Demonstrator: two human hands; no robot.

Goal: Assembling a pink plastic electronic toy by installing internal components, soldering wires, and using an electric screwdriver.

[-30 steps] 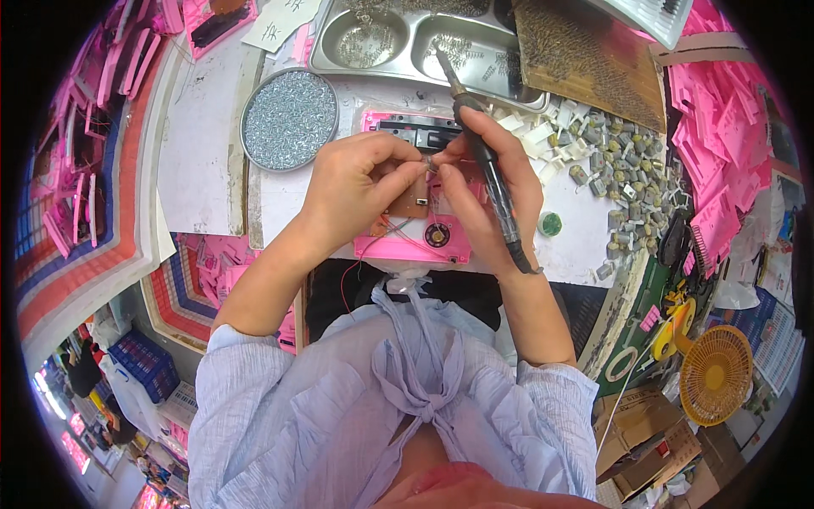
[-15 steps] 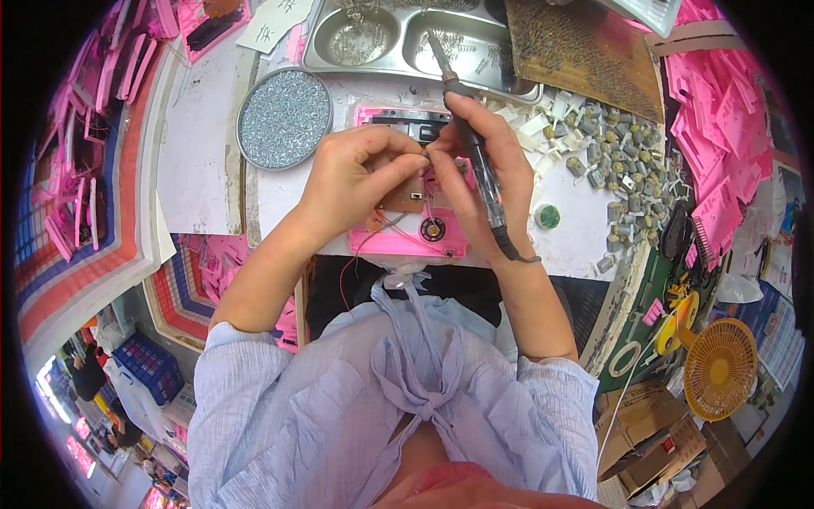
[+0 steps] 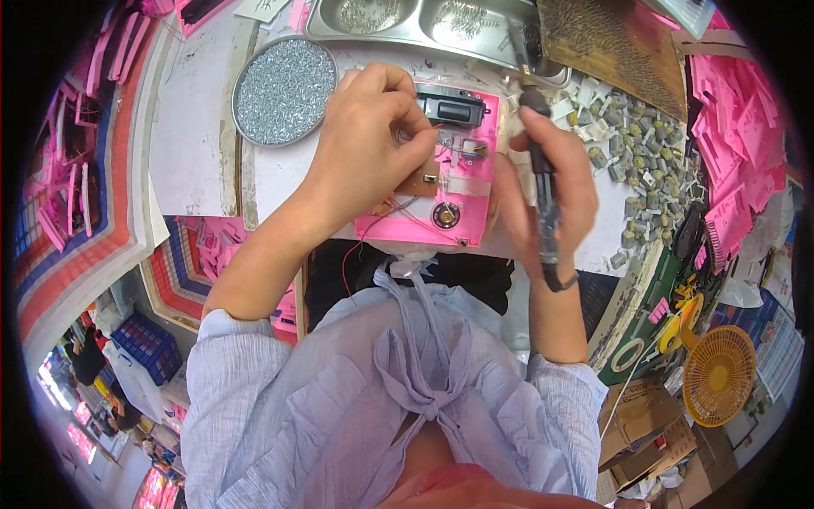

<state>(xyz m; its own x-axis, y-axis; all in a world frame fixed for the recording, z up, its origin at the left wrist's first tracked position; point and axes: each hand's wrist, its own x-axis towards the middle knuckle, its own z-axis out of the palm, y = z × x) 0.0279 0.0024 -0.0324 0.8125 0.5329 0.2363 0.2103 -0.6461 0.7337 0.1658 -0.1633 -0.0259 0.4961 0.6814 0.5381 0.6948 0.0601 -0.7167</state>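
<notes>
At the far left of the frame, pink plastic parts [image 3: 76, 182] run off into the dark rim. On the bench [image 3: 271, 182], upper left of centre, a round tray [image 3: 275, 144] holds small silvery pieces, too fine to make out singly. The left hand [image 3: 370, 127] bends over the pink casing [image 3: 472, 222] at upper centre, thumb and fingertips drawn together; I can't tell whether they pinch anything. That hand hides part of the casing's brown board [image 3: 415, 182]. Above, the metal tray [image 3: 413, 21] is cut off by the top edge. Right of the casing, the right hand [image 3: 570, 178] grasps a black pen-like tool [image 3: 548, 222], its tip blurred. Grey components [image 3: 657, 161] lie heaped at upper right.
</notes>
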